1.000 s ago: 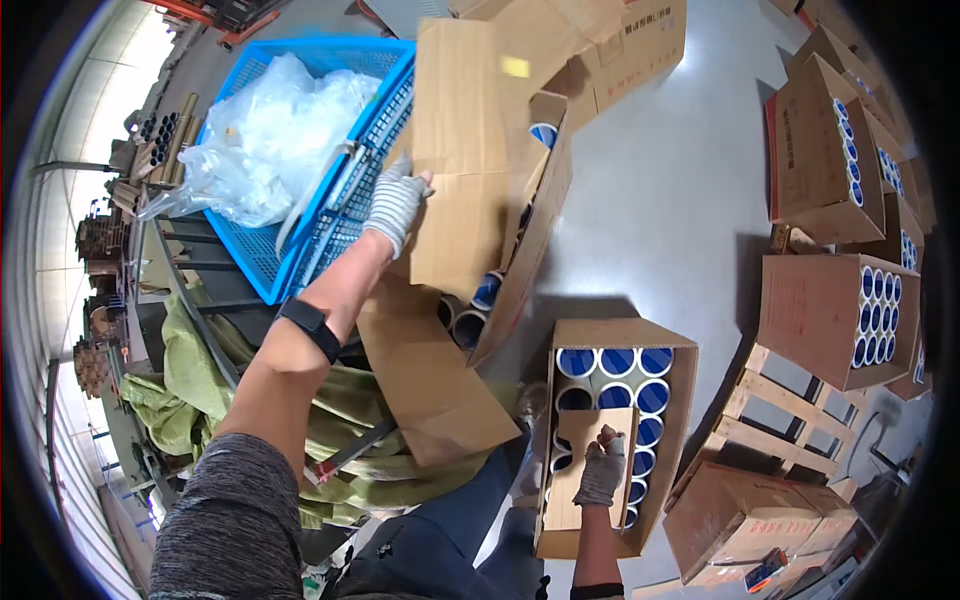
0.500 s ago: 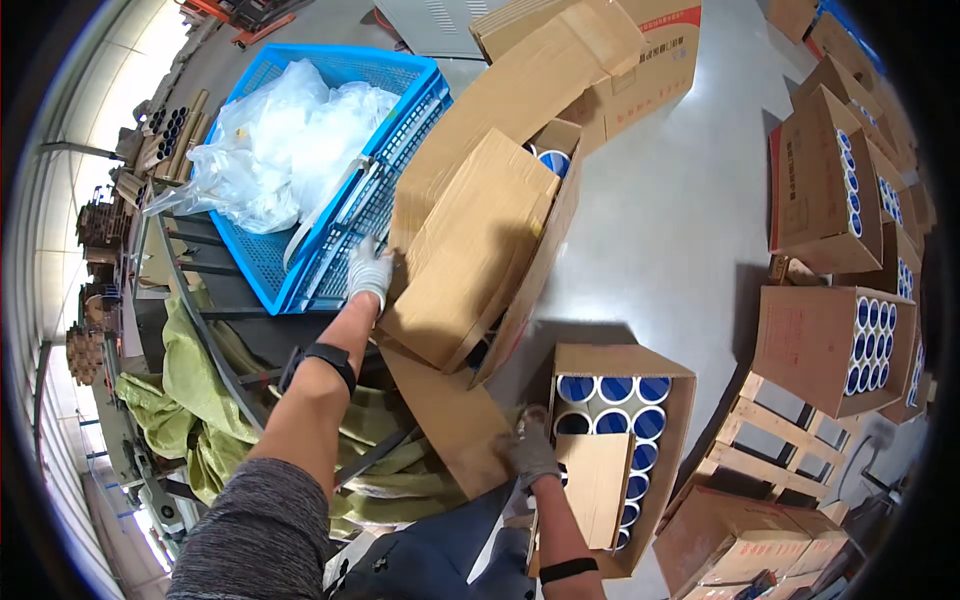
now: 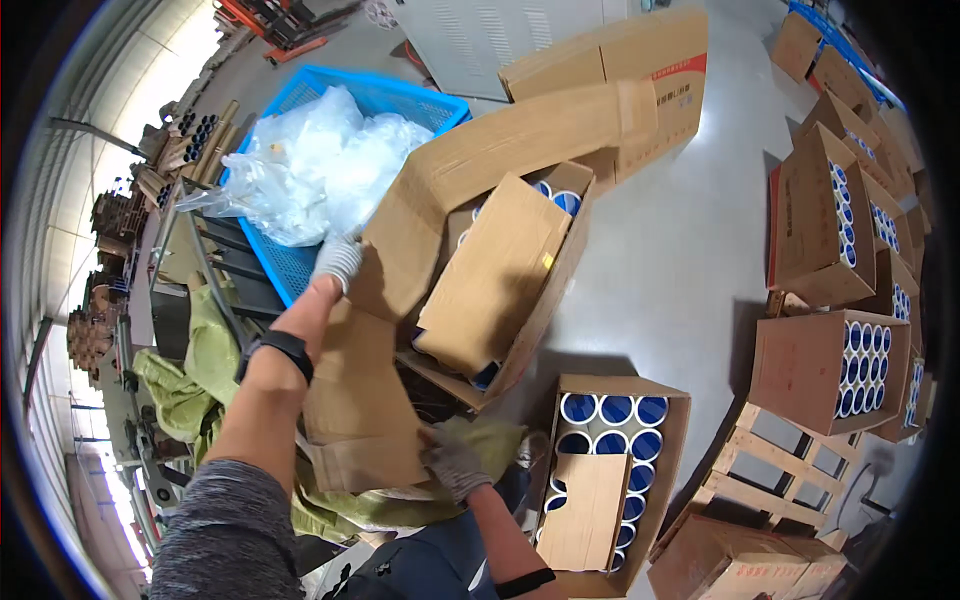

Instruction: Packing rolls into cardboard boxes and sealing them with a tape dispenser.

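One smooth grey floor (image 3: 640, 290) stretches from the middle of your view toward the right. At the centre, a large open cardboard box (image 3: 552, 290) lies on a diagonal, its far end pointing up and to the right. Its long flaps (image 3: 360, 400) are spread outward, bending around the far and left sides and down toward you. Left of these, a blue plastic basket (image 3: 272, 258) holds a heap of clear plastic bags (image 3: 310, 170). Far to your right are more open cartons (image 3: 795, 370), with a wooden pallet (image 3: 770, 450) nearer to you. Crumpled green fabric (image 3: 175, 400) spreads at lower left, partly under the flaps. A second box (image 3: 662, 480), smaller in view, stands open at lower right of centre.

Inside the central box, a flat cardboard sheet (image 3: 495, 270) lies aslant over the contents; a narrower panel (image 3: 585, 510) covers the near left part of the second box.

Your left hand (image 3: 338, 262), in a pale striped glove, is at the flaps' outer left edge; you cannot tell whether its fingers grip. Your right hand (image 3: 457, 465), grey-gloved and blurred, is beside the lowest flap's right edge, its grip also unclear.

Smallest are the blue-ended white rolls (image 3: 616, 410), showing in both boxes.
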`<state>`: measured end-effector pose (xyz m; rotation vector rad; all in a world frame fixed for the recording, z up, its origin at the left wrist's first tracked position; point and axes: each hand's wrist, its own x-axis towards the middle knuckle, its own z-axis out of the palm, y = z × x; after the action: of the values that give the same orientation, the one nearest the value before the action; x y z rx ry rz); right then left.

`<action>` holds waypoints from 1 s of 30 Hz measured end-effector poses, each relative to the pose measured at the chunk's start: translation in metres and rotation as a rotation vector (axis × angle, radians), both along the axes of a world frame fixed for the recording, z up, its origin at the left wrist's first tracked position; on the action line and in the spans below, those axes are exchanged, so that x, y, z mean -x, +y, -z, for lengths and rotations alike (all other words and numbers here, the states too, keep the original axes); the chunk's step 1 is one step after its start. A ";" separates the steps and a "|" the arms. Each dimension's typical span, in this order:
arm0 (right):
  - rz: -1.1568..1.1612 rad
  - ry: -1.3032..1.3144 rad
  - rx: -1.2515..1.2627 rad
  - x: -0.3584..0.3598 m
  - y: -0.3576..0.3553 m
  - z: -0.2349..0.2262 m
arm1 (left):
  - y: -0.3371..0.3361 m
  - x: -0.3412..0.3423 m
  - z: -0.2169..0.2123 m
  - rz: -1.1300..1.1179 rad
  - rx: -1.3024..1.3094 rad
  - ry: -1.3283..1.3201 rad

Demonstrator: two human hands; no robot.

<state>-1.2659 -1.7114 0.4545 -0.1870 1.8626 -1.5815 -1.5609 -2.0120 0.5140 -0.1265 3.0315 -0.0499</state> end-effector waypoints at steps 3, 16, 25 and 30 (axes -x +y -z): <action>0.039 0.129 0.185 -0.015 0.006 -0.038 | 0.060 -0.018 -0.150 -0.057 0.118 0.147; 0.629 1.443 -0.784 -0.075 0.240 -0.460 | 0.307 -0.227 -0.491 1.070 -0.148 0.089; 0.118 1.072 -1.073 -0.205 0.358 -0.611 | 0.409 -0.369 -0.546 1.378 -0.406 -0.225; 0.214 0.773 -0.895 -0.294 0.404 -0.608 | 0.439 -0.402 -0.548 1.198 -0.146 -0.506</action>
<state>-0.9721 -1.3074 1.0626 -0.2073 3.0890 -0.6575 -1.1592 -1.5731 1.0617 1.4289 2.1637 0.0410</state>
